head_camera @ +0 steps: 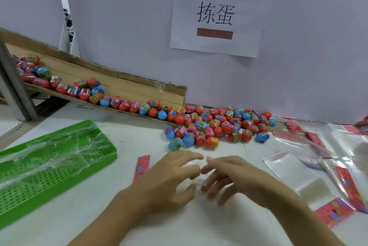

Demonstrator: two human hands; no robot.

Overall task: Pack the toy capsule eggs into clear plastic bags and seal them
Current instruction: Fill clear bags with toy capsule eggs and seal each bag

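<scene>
Head view, left hand [169,176] and right hand [229,174] fingertip to fingertip on a blurred clear plastic bag [196,180] on the white table [179,225], grip uncertain, capsule eggs [217,128] heaped beyond beside cardboard chute [111,80], green tray [49,162] at left

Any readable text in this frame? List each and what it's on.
"拣蛋": large black characters on the white paper sign taped to the wall.
Egg wrappers: printed labels, too small and blurred to read.
Pink header cards on the bags at right: print blurred, unreadable.
Faint print on the white surface below the cardboard chute: unreadable.
</scene>
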